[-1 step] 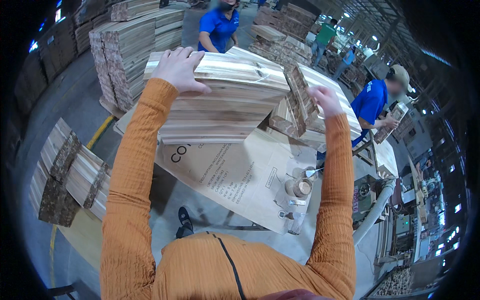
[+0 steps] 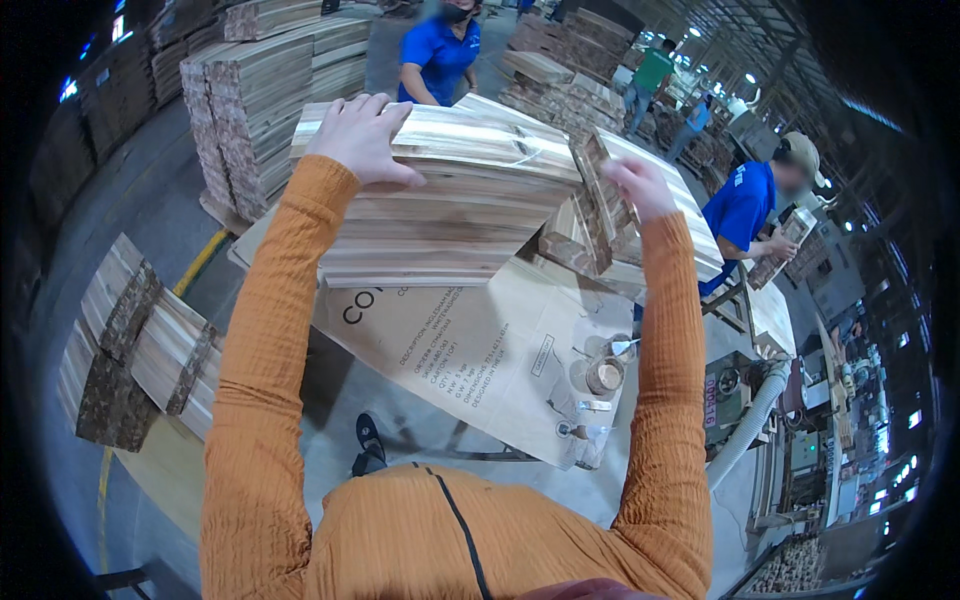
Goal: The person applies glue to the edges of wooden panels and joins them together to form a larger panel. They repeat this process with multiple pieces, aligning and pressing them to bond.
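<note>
My left grip [image 2: 358, 142] lies spread over the board stack [image 2: 430, 225] on the cardboard [image 2: 490, 390], my right grip [image 2: 645, 188] curls at the pile [image 2: 568, 242] beside it, clamped or not I cannot tell, and the stack looks squared, the pile unfinished.

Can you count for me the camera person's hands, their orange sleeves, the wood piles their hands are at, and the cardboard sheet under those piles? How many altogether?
Hands: 2 (left hand, right hand)
Orange sleeves: 2
Wood piles: 2 (left pile, right pile)
Cardboard sheet: 1
Total: 7
</note>
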### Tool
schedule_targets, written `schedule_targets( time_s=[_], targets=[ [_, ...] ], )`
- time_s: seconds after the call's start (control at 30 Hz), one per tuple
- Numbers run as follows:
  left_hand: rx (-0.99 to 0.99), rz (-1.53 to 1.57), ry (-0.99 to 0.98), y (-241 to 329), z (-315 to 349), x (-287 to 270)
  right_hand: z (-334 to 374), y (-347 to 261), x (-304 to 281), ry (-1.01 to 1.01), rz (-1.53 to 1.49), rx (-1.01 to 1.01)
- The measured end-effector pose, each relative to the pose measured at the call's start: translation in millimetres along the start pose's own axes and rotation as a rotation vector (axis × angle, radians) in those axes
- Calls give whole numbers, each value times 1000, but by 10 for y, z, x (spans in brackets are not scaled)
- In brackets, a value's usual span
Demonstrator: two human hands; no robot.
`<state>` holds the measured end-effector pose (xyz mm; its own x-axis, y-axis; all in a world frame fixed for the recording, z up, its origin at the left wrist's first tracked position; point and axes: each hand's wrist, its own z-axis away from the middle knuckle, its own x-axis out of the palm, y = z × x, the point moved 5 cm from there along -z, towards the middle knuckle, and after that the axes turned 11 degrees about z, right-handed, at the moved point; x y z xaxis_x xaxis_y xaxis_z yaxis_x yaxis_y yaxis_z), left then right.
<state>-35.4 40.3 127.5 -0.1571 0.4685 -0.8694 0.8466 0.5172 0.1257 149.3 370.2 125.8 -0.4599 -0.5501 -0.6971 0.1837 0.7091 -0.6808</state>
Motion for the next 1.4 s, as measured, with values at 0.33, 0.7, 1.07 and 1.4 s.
schedule_targets(
  time_s=[0.33,0.7,1.07,1.4],
  targets=[
    [-16,12,-42,29,-13,-52,-801,-858,584,-188,187,-37],
    [-59,26,-50,-2,10,-45,-789,-967,659,-262,236,-7],
    [-41,32,-61,-3,-24,-21,-841,-895,635,-182,258,13],
    [-10,0,-3,-4,-28,-3,-851,-847,596,-120,325,-32]
  ],
)
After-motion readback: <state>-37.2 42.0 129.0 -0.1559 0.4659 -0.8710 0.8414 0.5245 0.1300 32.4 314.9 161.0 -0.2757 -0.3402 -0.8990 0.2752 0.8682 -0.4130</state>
